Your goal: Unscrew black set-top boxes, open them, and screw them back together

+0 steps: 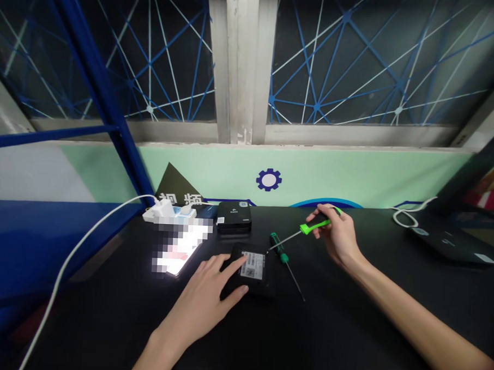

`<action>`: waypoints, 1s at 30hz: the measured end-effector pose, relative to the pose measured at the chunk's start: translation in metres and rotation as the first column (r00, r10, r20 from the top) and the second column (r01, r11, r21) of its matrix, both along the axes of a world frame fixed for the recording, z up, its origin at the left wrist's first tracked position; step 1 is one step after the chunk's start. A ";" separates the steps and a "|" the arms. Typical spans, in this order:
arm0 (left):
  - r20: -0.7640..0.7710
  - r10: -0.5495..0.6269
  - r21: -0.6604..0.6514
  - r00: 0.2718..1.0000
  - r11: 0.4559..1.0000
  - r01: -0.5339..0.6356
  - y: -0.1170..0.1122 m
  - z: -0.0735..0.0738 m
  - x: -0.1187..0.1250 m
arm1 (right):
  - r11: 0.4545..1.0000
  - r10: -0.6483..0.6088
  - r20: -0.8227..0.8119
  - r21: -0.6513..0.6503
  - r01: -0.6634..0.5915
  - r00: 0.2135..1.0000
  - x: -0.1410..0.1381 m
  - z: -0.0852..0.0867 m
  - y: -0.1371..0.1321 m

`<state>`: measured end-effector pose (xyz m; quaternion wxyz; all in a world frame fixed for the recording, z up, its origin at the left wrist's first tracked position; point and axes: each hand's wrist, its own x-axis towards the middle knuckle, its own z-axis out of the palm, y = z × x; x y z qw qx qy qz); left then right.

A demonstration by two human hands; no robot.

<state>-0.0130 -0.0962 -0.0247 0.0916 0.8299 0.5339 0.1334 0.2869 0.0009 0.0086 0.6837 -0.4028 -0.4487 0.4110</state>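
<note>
A flat black box with a white printed label lies on the dark table. My left hand holds it at its left side, the index finger on the label and the thumb at the near edge. My right hand is closed around the black and bright green handle of a screwdriver. The shaft slants down to the left, its tip at the box's far right corner; whether it sits in a screw is too small to tell. Right of the box lies a second screwdriver with a dark green handle.
Behind the box stands another black box. To the left lie a lit phone and a white power strip with a charger and a white cable. A black flat device and a coiled cable lie at the right.
</note>
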 end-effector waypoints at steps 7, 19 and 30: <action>0.025 -0.006 0.011 1.000 1.000 0.006 0.001 -0.002 -0.002 | 1.000 0.016 0.051 0.017 -0.017 0.999 0.001 -0.004 0.002; 0.036 0.024 -0.016 0.999 1.000 -0.023 0.000 -0.002 0.000 | 0.995 0.104 0.015 -0.002 -0.104 0.994 -0.004 -0.005 -0.002; 0.044 0.022 -0.021 0.999 1.000 -0.021 0.001 -0.003 0.001 | 0.936 0.320 -0.055 -0.132 -0.325 0.946 -0.020 -0.017 -0.008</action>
